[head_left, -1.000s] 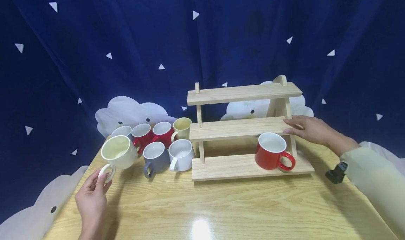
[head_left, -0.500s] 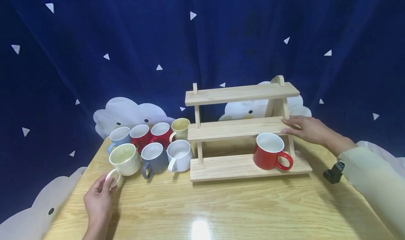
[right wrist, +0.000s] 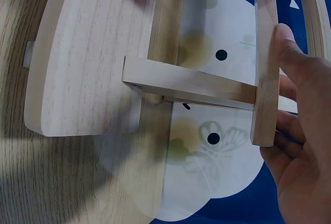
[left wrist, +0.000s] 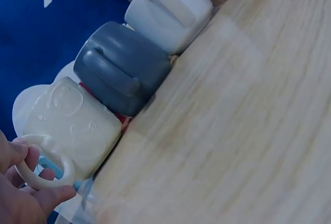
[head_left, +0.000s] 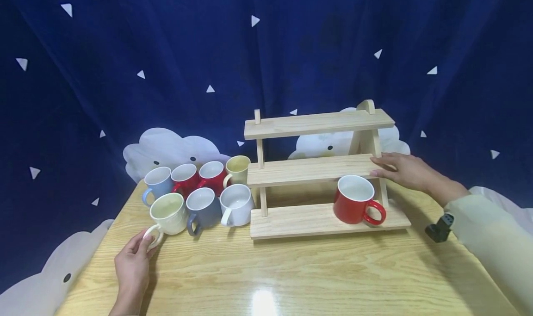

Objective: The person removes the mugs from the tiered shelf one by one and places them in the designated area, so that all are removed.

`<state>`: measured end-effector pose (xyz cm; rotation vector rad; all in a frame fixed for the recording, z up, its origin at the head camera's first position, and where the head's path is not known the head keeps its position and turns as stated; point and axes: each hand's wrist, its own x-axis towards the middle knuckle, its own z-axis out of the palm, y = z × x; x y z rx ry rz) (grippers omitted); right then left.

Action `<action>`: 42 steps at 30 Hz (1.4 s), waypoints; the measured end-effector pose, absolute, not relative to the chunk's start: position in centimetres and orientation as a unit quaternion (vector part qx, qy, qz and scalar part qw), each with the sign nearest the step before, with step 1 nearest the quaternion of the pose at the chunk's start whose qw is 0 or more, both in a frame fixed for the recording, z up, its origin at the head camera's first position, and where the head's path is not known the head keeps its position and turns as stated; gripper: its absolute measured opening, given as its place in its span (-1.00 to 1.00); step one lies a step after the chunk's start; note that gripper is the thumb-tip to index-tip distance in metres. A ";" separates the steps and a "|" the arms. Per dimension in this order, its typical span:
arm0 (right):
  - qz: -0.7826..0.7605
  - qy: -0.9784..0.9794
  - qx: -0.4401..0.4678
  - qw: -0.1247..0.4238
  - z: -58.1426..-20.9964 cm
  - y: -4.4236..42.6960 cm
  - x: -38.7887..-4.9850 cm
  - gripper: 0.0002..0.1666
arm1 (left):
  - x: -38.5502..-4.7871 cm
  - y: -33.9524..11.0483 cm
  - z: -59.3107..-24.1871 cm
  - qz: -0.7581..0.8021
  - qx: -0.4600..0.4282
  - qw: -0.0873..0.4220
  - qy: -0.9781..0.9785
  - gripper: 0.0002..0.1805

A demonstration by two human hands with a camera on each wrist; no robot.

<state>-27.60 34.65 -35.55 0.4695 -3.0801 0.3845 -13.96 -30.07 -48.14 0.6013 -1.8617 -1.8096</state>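
Note:
My left hand (head_left: 133, 263) pinches the ring handle of a cream mug (head_left: 170, 214), which stands upright at the near left of a group of mugs. In the left wrist view the thumb and fingers (left wrist: 49, 195) are around that handle. Close beside it is a grey-blue mug (head_left: 204, 208), then a white mug (head_left: 236, 206). With my right hand (head_left: 401, 170) I hold the right end of the middle board of a three-tier wooden shelf (head_left: 312, 170); the right wrist view shows the thumb along the board's edge. A red mug (head_left: 351, 205) stands on the bottom board.
Behind the near mugs stand a light blue mug (head_left: 158, 182), two red mugs, one of them a red mug (head_left: 185, 179) on the left, and a yellow mug (head_left: 238, 168). All are on a wooden table (head_left: 216, 279). A dark blue curtain (head_left: 187, 52) hangs behind.
The left hand has lowered the cream mug down and to the right, from the air to the table beside the grey-blue mug. The right hand keeps its place on the shelf.

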 end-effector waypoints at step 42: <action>0.122 -0.978 0.166 0.023 -35.6 34.9 -27.7 -0.14 | -14.6 -19.5 -40.8 -0.350 -0.074 0.230 -0.905 -0.57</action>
